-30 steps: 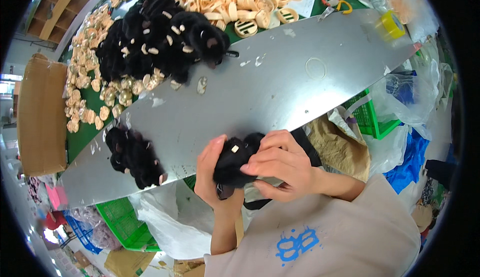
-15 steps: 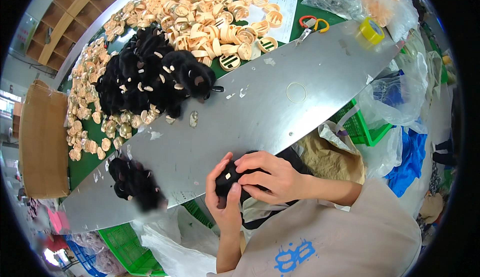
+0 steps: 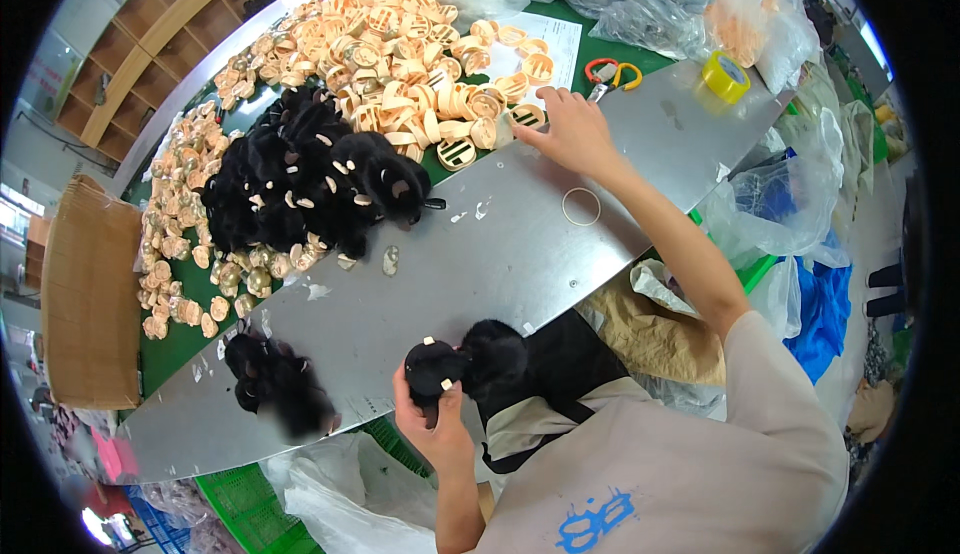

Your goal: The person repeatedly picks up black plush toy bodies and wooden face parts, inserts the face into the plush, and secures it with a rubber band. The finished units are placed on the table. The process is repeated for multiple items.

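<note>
My left hand [image 3: 437, 432] grips a small black plush toy [image 3: 494, 352] by its rounded end, thumb on one side and fingers on the other. Two small cream pieces stick out from that end. The toy lies at the near edge of the grey metal worktop [image 3: 480, 264], above my lap. My right hand [image 3: 578, 136] is stretched far forward, fingers apart, at the right edge of a heap of peach-coloured round slatted pieces [image 3: 410, 74]. One slatted piece [image 3: 527, 116] sits between its thumb and fingers, not visibly gripped.
A pile of black plush toys [image 3: 290, 179] lies left of centre, with more plush toys [image 3: 275, 384] at the near left. Scissors [image 3: 605, 79], yellow tape [image 3: 725, 78] and a rubber band [image 3: 581, 206] are on the right. A cardboard box [image 3: 92, 294] stands at left; green crates [image 3: 235, 509] are below.
My right hand has let go of the plush toy and moved forward to the slatted pieces. My left hand keeps the toy, now turned so more of it shows.
</note>
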Motion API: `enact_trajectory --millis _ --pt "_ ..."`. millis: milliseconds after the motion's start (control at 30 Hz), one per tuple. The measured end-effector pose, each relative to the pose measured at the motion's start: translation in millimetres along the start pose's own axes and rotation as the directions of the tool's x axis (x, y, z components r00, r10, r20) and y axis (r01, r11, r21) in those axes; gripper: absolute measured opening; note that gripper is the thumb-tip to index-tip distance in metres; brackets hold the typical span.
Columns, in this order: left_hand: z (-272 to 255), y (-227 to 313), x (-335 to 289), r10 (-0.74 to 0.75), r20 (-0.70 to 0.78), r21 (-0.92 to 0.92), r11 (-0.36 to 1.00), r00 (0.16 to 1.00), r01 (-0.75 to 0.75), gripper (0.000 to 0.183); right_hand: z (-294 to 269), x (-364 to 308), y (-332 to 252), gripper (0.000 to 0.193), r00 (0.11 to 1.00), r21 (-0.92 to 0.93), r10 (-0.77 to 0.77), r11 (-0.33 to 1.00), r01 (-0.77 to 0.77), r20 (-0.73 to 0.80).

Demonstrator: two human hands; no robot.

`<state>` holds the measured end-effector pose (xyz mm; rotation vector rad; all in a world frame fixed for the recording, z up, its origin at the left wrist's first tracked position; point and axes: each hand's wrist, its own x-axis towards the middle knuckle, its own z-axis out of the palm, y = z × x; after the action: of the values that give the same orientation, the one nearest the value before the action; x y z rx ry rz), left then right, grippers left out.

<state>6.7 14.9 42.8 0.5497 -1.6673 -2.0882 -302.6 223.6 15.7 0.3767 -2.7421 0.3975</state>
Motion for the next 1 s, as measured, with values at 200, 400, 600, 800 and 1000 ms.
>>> enact_trajectory --millis 200,400,600,800,1000 --pt "-18.6 -3.6 -10.5 0.088 -0.061 0.032 0.996 0.994 -0.086 0.031 14.6 35.4 -2.9 0.060 0.975 -0.178 0.082 0.983 -0.045 0.208" --pt "-29.6 -11.7 -12.3 -0.043 -0.273 -0.121 0.993 0.961 0.010 0.034 -30.7 -5.6 -41.1 0.043 0.940 -0.041 -0.308 0.951 0.306 -0.147" --pt "-21.4 -3.1 -7.3 -0.165 -0.111 -0.215 0.967 0.980 0.138 0.027 -98.0 -100.0 -117.3 0.057 0.581 0.731 -0.789 0.515 0.448 0.200" --pt "-23.9 4.3 -10.2 -0.235 0.030 -0.183 0.954 0.972 0.237 0.023 -99.7 -115.2 -146.7 0.057 0.537 0.927 -0.843 0.180 0.328 -0.026" --pt "-29.5 18.1 -10.6 -0.239 0.127 -0.172 0.951 0.963 0.258 0.023 -97.0 -114.1 -151.6 0.043 0.361 0.843 -0.928 0.120 0.525 -0.093"
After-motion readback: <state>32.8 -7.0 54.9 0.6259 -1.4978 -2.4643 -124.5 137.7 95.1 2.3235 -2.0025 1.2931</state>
